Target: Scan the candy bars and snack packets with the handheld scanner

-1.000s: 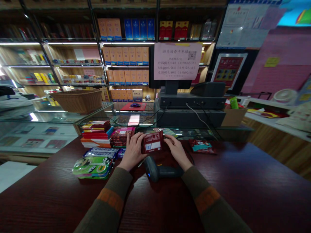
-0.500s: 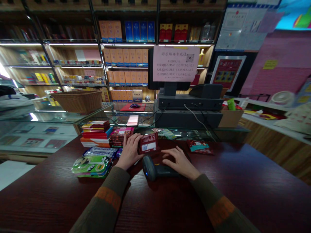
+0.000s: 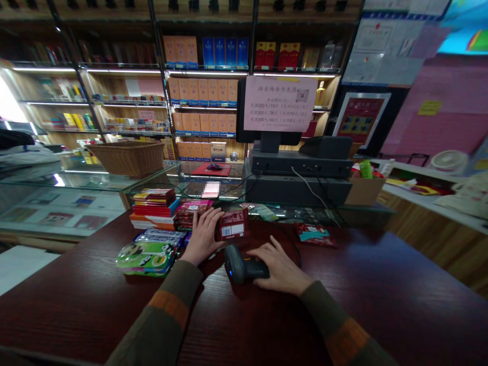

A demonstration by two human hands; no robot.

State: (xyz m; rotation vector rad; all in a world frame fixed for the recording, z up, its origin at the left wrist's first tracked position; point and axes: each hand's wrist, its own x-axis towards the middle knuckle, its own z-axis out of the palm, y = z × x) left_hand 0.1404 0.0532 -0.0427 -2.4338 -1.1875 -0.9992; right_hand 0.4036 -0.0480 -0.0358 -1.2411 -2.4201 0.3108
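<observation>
My left hand (image 3: pixel 203 235) holds a dark red snack packet (image 3: pixel 233 225) tilted up on the table, its barcode side facing me. Just to the right, my right hand (image 3: pixel 280 267) is closed round the handle of a dark barcode scanner (image 3: pixel 238 264), which lies on the table with a small blue light on its head. Left of my left hand are a stack of similar packets (image 3: pixel 188 213), a purple-blue packet (image 3: pixel 162 238) and a green panda-printed pack (image 3: pixel 147 258). Another brown-and-teal packet (image 3: pixel 315 235) lies flat beyond my right hand.
A pile of red, yellow and white boxes (image 3: pixel 154 209) stands at the table's left back. Behind the table are a glass counter (image 3: pixel 183 178), a wicker basket (image 3: pixel 127 157) and a till (image 3: pixel 297 185) with a monitor bearing a pink paper sign (image 3: pixel 280 104). Cables run near the till.
My right hand has come down and closed on the scanner's handle, where before it hovered with fingers apart. My left hand keeps the packet in about the same place. The view has shifted slightly.
</observation>
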